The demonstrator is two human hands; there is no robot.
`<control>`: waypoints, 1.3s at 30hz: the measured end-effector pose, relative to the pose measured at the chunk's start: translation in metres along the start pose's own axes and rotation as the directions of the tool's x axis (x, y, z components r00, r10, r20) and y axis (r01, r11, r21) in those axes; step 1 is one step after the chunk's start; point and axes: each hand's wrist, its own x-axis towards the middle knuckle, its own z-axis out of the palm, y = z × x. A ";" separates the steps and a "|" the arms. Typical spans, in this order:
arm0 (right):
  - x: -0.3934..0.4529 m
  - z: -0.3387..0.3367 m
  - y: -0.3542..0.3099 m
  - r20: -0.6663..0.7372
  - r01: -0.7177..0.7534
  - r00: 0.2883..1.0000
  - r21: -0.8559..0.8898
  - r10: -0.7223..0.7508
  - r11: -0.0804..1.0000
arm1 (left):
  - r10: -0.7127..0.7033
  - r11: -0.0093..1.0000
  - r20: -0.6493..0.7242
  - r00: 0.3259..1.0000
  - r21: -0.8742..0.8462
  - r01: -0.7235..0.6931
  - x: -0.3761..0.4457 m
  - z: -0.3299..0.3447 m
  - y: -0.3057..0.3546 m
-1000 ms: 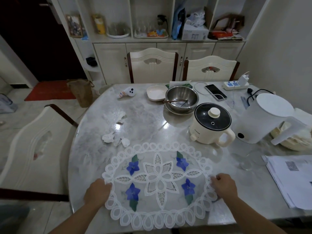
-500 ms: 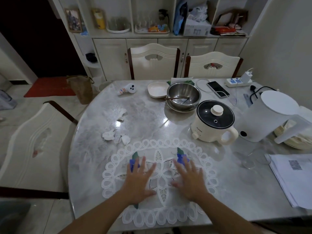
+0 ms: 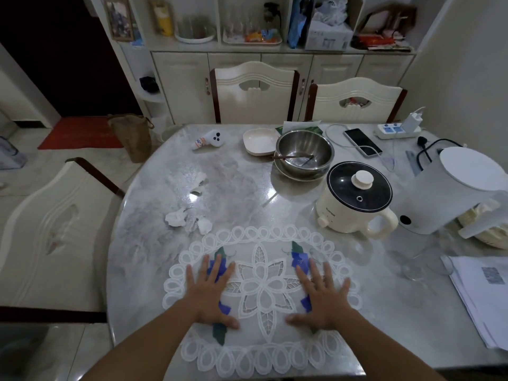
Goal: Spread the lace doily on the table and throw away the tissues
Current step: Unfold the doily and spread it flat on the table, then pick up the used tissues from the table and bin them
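Two flat hands, left hand (image 3: 210, 294), right hand (image 3: 321, 296), fingers splayed on oval lace doily (image 3: 259, 301), crumpled tissues (image 3: 187, 218) beside

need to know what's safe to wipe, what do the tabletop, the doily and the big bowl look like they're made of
Tabletop: looks like polished marble or stone, grey-white veining and glossy light glare, though it could be an imitation.
Doily: white openwork lace, probably fabric or a plastic lookalike; cut-out loops show the table through them, with blue flower patches.
Bowl: stainless steel, brushed silver with mirror-like reflections.

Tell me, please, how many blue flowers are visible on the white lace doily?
4: one far left under the left hand, one far right, one near left, one near right beside the right hand. Hands partly cover them.
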 end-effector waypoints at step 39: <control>-0.119 -0.189 -0.145 -0.248 0.046 0.968 0.059 -0.031 0.997 | 0.018 0.986 -0.267 0.964 -0.154 -0.061 -0.141 -0.185 -0.066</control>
